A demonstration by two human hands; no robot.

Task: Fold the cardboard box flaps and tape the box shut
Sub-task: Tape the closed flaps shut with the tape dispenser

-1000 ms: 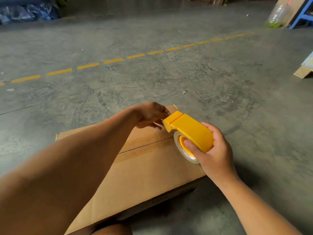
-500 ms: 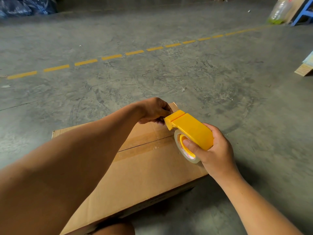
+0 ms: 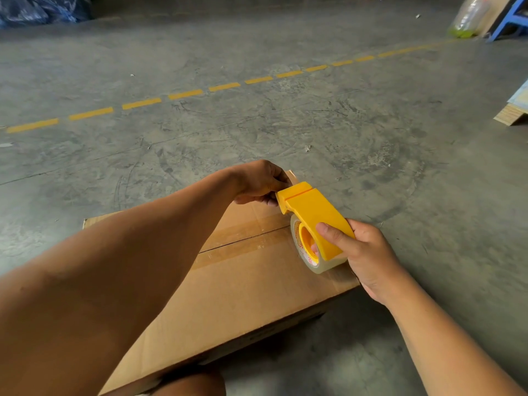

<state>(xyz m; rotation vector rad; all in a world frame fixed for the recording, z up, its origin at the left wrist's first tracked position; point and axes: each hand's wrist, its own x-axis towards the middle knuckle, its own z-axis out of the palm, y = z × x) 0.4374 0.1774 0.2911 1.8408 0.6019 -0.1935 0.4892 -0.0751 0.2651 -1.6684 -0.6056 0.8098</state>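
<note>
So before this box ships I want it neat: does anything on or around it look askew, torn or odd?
Nothing stands out. The cardboard box lies flat on the floor, flaps closed, seam straight. The right hand holds the tape dispenser at the far end, where the left hand has its fingers curled.

Both forearms are bare from elbow to wrist, with no sleeve, watch, band or glove on either. The left hand (image 3: 258,181) and right hand (image 3: 364,254) carry no rings. Fingernails are short and unpainted.
</note>
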